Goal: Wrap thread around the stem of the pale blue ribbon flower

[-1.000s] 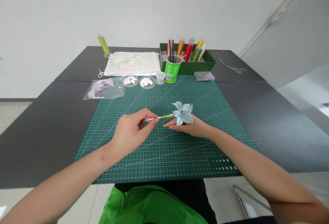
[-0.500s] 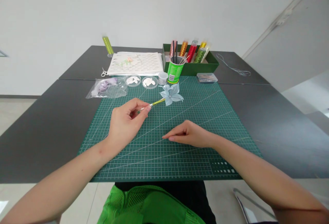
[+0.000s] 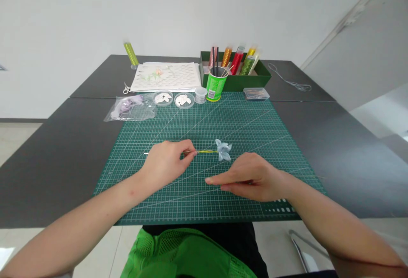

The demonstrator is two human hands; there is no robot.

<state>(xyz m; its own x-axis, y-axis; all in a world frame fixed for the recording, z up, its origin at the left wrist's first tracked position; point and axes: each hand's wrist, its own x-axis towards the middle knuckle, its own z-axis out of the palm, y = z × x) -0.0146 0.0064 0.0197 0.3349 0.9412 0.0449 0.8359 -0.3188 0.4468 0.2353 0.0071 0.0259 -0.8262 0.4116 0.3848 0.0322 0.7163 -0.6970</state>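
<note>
Blue flower [image 3: 224, 150], stem [image 3: 208, 151] pinched in left hand [image 3: 167, 155].
Right hand [image 3: 251, 176] slightly parted, seemingly empty, toward the cutting mat's [image 3: 191, 121] front edge.

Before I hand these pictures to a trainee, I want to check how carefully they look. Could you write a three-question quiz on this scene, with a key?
1. Which hand pinches the stem of the pale blue flower?
2. True or false: the bright green can stands in front of the dark green box.
3. How many shallow round dishes hold white pieces? A) one B) two C) three

Key: 1. The left hand. 2. True. 3. B.
</note>
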